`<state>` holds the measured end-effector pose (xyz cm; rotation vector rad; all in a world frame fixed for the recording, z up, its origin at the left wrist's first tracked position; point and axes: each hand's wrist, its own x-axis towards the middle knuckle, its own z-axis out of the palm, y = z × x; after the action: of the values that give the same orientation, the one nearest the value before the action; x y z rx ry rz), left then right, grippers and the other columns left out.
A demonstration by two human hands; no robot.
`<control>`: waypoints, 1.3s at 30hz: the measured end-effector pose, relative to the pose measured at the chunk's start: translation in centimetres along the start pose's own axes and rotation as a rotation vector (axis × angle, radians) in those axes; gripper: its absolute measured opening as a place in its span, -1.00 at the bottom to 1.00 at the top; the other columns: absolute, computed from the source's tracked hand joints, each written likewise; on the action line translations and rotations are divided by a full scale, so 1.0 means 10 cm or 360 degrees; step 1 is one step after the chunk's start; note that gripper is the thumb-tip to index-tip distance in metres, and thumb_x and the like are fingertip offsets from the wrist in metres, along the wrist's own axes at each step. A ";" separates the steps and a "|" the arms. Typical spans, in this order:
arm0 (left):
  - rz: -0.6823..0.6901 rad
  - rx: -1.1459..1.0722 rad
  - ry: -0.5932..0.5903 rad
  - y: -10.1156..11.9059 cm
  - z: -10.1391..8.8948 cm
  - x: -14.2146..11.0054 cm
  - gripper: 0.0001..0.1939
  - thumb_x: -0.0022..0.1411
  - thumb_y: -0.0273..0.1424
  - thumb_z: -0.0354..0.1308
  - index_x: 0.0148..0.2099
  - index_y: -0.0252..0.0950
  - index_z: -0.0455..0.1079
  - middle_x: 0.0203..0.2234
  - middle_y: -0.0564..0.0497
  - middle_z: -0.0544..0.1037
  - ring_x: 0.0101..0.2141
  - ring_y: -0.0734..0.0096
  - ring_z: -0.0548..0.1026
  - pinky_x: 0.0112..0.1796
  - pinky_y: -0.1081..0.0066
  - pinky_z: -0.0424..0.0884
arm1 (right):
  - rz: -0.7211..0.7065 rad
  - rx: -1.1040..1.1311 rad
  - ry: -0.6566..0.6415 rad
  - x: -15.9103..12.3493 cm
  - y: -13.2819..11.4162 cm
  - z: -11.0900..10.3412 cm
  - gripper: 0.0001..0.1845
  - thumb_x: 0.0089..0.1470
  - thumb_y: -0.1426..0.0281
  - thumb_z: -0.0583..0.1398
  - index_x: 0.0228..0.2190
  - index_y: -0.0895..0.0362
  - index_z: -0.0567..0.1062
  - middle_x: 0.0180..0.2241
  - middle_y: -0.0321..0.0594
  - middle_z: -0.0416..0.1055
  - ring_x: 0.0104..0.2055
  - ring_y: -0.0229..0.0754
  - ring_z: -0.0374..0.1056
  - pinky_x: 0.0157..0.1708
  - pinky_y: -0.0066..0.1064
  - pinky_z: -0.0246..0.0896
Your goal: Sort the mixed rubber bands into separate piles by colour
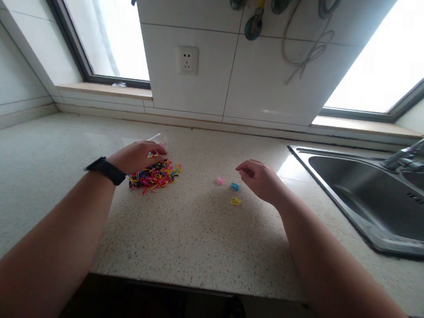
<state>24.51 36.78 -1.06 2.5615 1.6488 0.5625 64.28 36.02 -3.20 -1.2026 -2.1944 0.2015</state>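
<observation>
On the speckled countertop a heap of small multicoloured rubber bands (154,176) lies beneath my left hand (138,156), which wears a black wristband (106,169). The fingers are curled, and a few coloured bands show between them and the thumb. A scrap of clear plastic (157,138) pokes up just behind this hand. Off to the right, my right hand (258,179) hovers with its fingers closed together; anything inside them is hidden. Near it lie small separate clusters of bands: pink (220,181), blue (235,186) and yellow (235,201).
A steel sink (356,201) with a faucet (409,154) is set into the counter (175,245) on the right. The tiled wall behind carries a power socket (187,60), pipe fittings and a looped cord (312,54). Windows flank the wall on both sides.
</observation>
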 end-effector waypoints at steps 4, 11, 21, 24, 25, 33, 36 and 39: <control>0.0141 0.0082 -0.0187 -0.04 0.03 0.01 -0.65 0.28 -0.21 0.10 0.00 -0.21 0.57 -0.14 -0.12 0.63 -0.10 0.15 0.55 -0.01 0.23 0.39 | -0.0001 -0.0021 -0.0047 0.00 -0.02 0.00 -0.82 0.14 0.45 0.16 -0.29 0.13 0.58 -0.36 -0.18 0.50 -0.40 -0.22 0.34 -0.36 -0.37 0.19; 0.0121 0.0054 -0.0254 -0.07 0.04 0.01 -0.70 0.23 -0.28 0.14 -0.05 -0.18 0.61 -0.17 -0.13 0.64 -0.15 0.16 0.56 -0.07 0.27 0.38 | -0.0010 -0.0029 -0.0086 -0.01 0.00 0.01 -0.82 0.15 0.44 0.16 -0.28 0.13 0.58 -0.37 -0.19 0.49 -0.40 -0.23 0.33 -0.36 -0.39 0.19; -0.0030 0.0190 -0.0121 -0.04 0.03 -0.01 -0.66 0.30 -0.26 0.06 -0.02 -0.15 0.60 -0.18 -0.06 0.66 -0.17 0.20 0.59 -0.08 0.28 0.41 | 0.0007 -0.0031 -0.0103 0.00 0.00 0.02 -0.82 0.15 0.45 0.16 -0.28 0.14 0.59 -0.36 -0.19 0.49 -0.41 -0.24 0.32 -0.37 -0.39 0.18; -0.0060 0.0145 -0.0036 -0.05 0.03 -0.01 -0.65 0.31 -0.25 0.05 0.01 -0.14 0.58 -0.17 -0.05 0.67 -0.16 0.18 0.60 -0.07 0.25 0.42 | 0.0000 -0.0037 -0.0111 0.00 0.00 0.02 -0.82 0.15 0.45 0.16 -0.28 0.13 0.59 -0.36 -0.19 0.50 -0.41 -0.23 0.32 -0.37 -0.38 0.18; -0.0063 0.0113 -0.0013 -0.04 0.02 -0.01 -0.65 0.31 -0.25 0.05 0.01 -0.14 0.58 -0.16 -0.04 0.68 -0.16 0.17 0.60 -0.07 0.24 0.43 | 0.0002 -0.0037 -0.0112 0.00 0.00 0.02 -0.82 0.14 0.45 0.16 -0.28 0.13 0.59 -0.37 -0.19 0.50 -0.41 -0.23 0.33 -0.37 -0.38 0.19; -0.0016 -0.0068 0.0071 -0.02 0.05 0.02 -0.70 0.31 -0.26 0.06 -0.07 -0.15 0.59 -0.15 -0.02 0.68 -0.15 0.23 0.61 -0.06 0.25 0.45 | -0.0008 -0.0048 -0.0134 -0.01 -0.03 0.01 -0.83 0.17 0.43 0.16 -0.28 0.11 0.58 -0.36 -0.20 0.51 -0.39 -0.22 0.34 -0.35 -0.37 0.20; -0.0014 -0.0029 0.0026 -0.02 0.06 0.02 -0.70 0.32 -0.24 0.06 -0.09 -0.16 0.59 -0.20 -0.02 0.69 -0.19 0.23 0.61 -0.09 0.26 0.45 | -0.0014 -0.0046 -0.0148 -0.01 -0.03 0.01 -0.82 0.18 0.42 0.16 -0.27 0.11 0.58 -0.35 -0.19 0.51 -0.39 -0.22 0.35 -0.35 -0.37 0.21; -0.0022 -0.0081 -0.0006 -0.01 0.06 0.01 -0.70 0.31 -0.24 0.07 -0.09 -0.18 0.59 -0.19 -0.03 0.68 -0.19 0.23 0.61 -0.09 0.27 0.45 | 0.0000 -0.0044 -0.0166 -0.01 -0.05 0.01 -0.83 0.17 0.43 0.16 -0.28 0.12 0.58 -0.35 -0.18 0.51 -0.40 -0.23 0.34 -0.35 -0.38 0.21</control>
<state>24.63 37.05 -1.60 2.5122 1.6278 0.5904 63.91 35.70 -3.08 -1.2321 -2.2942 0.2398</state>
